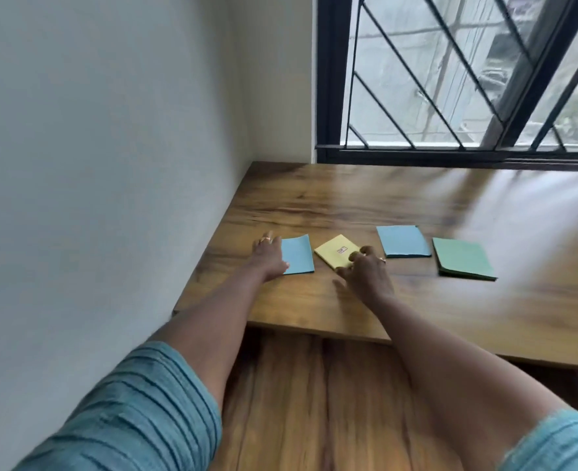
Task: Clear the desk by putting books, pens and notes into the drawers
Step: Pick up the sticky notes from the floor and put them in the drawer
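Apparently to gather two at once, the left hand lays near-straight fingers on the blue notepad lying on the desk. The right hand curls its fingers at the yellow notepad's near corner; whether they pinch it is unclear.

Your left hand covers the left edge of the blue pad at centre frame. Your right hand hides the yellow pad's lower right corner, and blur leaves its grip unclear. The pad's small label is unreadable. The desk runs off the right edge.
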`<state>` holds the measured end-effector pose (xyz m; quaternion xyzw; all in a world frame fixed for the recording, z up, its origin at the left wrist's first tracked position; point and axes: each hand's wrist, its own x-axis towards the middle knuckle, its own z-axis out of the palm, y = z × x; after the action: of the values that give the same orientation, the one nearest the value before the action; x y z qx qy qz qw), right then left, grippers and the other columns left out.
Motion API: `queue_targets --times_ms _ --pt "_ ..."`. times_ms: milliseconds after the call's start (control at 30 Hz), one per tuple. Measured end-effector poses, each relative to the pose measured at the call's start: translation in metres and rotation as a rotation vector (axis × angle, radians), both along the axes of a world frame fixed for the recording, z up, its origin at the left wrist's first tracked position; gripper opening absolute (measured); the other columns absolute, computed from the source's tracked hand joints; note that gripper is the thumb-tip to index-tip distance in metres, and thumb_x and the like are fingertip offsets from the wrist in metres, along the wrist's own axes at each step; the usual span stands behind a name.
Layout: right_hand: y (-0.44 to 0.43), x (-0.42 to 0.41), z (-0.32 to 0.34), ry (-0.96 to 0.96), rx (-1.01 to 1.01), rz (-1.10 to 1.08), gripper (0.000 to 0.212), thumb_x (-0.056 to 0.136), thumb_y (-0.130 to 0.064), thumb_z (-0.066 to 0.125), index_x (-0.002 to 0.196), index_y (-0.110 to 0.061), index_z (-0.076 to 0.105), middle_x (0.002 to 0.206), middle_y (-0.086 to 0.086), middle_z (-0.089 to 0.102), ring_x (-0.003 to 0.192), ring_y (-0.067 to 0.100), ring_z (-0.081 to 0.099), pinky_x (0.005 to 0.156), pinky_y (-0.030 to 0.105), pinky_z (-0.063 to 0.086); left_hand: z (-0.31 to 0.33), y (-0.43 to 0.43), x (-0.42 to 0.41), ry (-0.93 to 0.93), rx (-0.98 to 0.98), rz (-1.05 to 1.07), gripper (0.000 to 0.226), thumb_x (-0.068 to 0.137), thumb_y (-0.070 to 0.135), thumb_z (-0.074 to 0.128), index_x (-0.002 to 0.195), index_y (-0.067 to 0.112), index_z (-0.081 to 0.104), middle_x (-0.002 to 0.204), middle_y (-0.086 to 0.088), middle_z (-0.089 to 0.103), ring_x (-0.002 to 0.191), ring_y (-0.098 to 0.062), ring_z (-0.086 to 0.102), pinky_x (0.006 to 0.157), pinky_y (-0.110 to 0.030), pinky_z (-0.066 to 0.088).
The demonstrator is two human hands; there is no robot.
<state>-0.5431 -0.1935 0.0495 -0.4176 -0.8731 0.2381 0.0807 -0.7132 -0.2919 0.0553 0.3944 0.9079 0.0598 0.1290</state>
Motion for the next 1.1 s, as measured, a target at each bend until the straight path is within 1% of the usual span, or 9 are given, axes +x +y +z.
queue_targets --times_ms 167,467,567,667,767,833,933,1000,1100 --pt "0.009 -0.029 -0.011 -0.095 0.014 -0.001 0.058 0.085 -0.042 0.062 0.132 -0.012 0.043 0.137 0.017 0.035 0.13 0.038 0.032 0.105 0.044 0.031 -0.004 0.021 -0.021 -0.107 -0.195 -0.028 0.091 0.081 0.04 0.069 0.15 0.015 0.015 0.159 -0.01 0.009 0.146 -0.03 0.013 0.117 -0.043 0.023" --pt "-0.007 -0.012 -0.004 -0.134 -0.071 -0.162 0.092 0.066 -0.053 0.073 0.133 -0.008 0.03 0.135 0.019 0.034 0.131 0.036 0.032 0.109 0.042 0.027 0.008 0.0 -0.007 -0.219 -0.216 0.194 0.106 0.065 0.048 0.081 0.147 0.018 0.02 0.154 -0.012 0.014 0.142 -0.034 0.015 0.112 -0.048 0.028" --pt "-0.018 0.009 -0.002 -0.152 -0.018 -0.142 0.096 0.063 -0.053 0.074 0.134 -0.006 0.03 0.135 0.017 0.031 0.129 0.035 0.036 0.107 0.041 0.032 0.004 -0.013 0.012 -0.24 -0.066 0.279 0.103 0.066 0.041 0.083 0.144 0.014 0.021 0.15 -0.013 0.017 0.141 -0.034 0.016 0.113 -0.047 0.028" --pt "-0.033 0.038 0.0 -0.121 0.002 -0.111 0.093 0.065 -0.05 0.074 0.135 -0.005 0.031 0.134 0.015 0.03 0.124 0.035 0.042 0.104 0.04 0.037 0.0 -0.03 0.044 -0.145 0.136 0.313 0.082 0.077 0.026 0.076 0.14 0.014 0.024 0.143 -0.014 0.031 0.134 -0.03 0.033 0.107 -0.039 0.034" --pt "-0.052 0.077 0.0 -0.06 -0.049 -0.121 0.09 0.067 -0.047 0.075 0.134 -0.005 0.032 0.131 0.014 0.031 0.121 0.035 0.045 0.101 0.041 0.042 -0.005 -0.054 0.085 -0.127 0.491 0.392 0.057 0.09 0.001 0.053 0.141 0.017 0.032 0.14 -0.015 0.032 0.124 -0.027 0.044 0.093 -0.03 0.041" --pt "-0.066 0.111 0.001 -0.034 -0.06 -0.147 0.091 0.066 -0.047 0.075 0.134 -0.004 0.033 0.129 0.014 0.032 0.119 0.035 0.048 0.101 0.039 0.042 -0.005 -0.071 0.117 -0.153 0.658 0.448 0.057 0.092 -0.007 0.043 0.142 0.019 0.036 0.138 -0.015 0.03 0.118 -0.027 0.047 0.086 -0.027 0.042" --pt "-0.085 0.162 -0.001 0.015 -0.083 -0.211 0.085 0.066 -0.041 0.074 0.132 -0.004 0.036 0.127 0.013 0.034 0.116 0.033 0.049 0.1 0.035 0.041 -0.008 -0.089 0.167 -0.149 0.697 0.375 0.064 0.09 -0.014 0.043 0.145 0.018 0.036 0.136 -0.018 0.031 0.115 -0.028 0.047 0.094 -0.026 0.038" --pt "-0.095 0.197 -0.004 0.041 -0.097 -0.257 0.083 0.068 -0.039 0.073 0.132 -0.003 0.034 0.128 0.014 0.031 0.117 0.033 0.047 0.102 0.034 0.039 -0.013 -0.095 0.199 -0.158 0.677 0.298 0.065 0.09 -0.013 0.043 0.146 0.018 0.034 0.137 -0.017 0.03 0.11 -0.024 0.047 0.09 -0.014 0.032" --pt "-0.108 0.242 -0.013 0.022 -0.114 -0.296 0.086 0.07 -0.042 0.073 0.134 -0.004 0.031 0.132 0.015 0.029 0.119 0.031 0.045 0.102 0.033 0.039 -0.026 -0.099 0.242 -0.131 0.611 0.169 0.053 0.096 0.005 0.045 0.147 0.014 0.033 0.127 -0.005 0.042 0.101 -0.018 0.052 0.091 -0.015 0.034"
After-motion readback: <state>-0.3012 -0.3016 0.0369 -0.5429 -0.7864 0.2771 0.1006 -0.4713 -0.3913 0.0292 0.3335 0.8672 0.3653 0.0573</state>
